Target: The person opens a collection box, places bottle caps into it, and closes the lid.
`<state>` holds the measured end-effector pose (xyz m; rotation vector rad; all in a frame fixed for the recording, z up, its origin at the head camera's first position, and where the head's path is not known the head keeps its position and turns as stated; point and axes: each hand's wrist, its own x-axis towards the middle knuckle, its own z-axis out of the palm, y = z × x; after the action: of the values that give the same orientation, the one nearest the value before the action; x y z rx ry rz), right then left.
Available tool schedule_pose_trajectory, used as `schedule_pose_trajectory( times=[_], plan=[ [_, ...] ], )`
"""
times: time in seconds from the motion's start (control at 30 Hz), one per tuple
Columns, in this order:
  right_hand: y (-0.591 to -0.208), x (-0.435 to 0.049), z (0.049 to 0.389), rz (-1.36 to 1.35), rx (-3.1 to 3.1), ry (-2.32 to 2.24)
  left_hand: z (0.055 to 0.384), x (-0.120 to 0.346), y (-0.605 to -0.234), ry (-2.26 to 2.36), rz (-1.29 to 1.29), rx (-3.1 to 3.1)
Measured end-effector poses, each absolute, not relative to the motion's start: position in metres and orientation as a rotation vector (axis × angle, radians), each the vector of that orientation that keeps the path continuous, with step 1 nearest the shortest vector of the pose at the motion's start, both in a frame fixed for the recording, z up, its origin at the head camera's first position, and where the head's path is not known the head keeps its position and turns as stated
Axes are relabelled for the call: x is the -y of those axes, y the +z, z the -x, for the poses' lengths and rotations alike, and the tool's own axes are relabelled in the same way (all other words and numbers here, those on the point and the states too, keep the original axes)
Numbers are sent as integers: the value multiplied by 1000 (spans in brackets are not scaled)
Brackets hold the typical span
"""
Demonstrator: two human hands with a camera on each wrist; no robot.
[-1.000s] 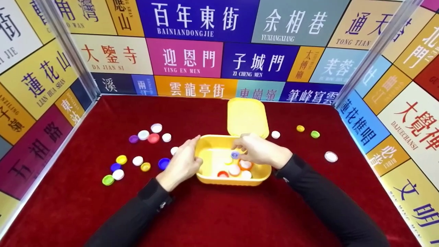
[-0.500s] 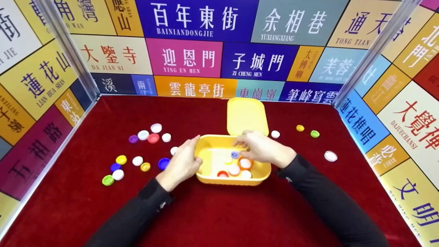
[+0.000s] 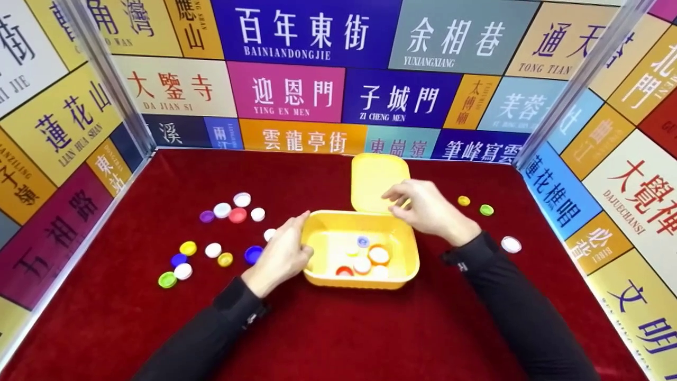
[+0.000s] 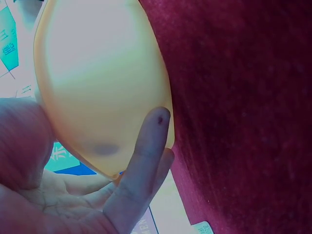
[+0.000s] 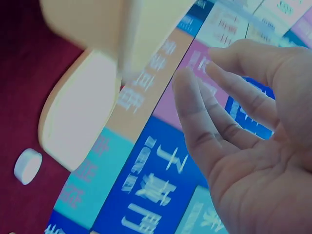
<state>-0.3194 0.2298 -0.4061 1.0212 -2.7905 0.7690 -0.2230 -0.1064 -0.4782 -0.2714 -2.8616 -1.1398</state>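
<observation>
A yellow plastic box [image 3: 359,282] lies uncovered on the red cloth, with several bottle caps inside, among them a pale blue cap [image 3: 363,242] and a red cap [image 3: 345,271]. My left hand [image 3: 281,256] holds the box at its left end; in the left wrist view its fingers [image 4: 151,131] lie along the outer wall. My right hand [image 3: 427,209] is over the box's back right corner, fingers loosely bent, nothing between them. Near it, a white cap [image 5: 28,166] shows in the right wrist view, hidden by the hand in the head view.
The yellow lid [image 3: 378,180] lies behind the box. Several loose caps are spread to the left, including a dark blue cap [image 3: 254,255] and a green cap [image 3: 167,280]. To the right lie another green cap [image 3: 486,210] and a white cap [image 3: 511,244]. Printed walls surround the cloth.
My right hand has let go of the pale blue cap inside the box, then risen and moved back and right, out of the box. My left hand stays at the box's left end.
</observation>
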Motion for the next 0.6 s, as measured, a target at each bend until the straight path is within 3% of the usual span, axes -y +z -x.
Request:
schedule_pose_trajectory(
  times=[0.6],
  plan=[
    [-446, -302, 384, -599, 3057, 754, 223, 107, -479, -1132, 284, 2847]
  ],
)
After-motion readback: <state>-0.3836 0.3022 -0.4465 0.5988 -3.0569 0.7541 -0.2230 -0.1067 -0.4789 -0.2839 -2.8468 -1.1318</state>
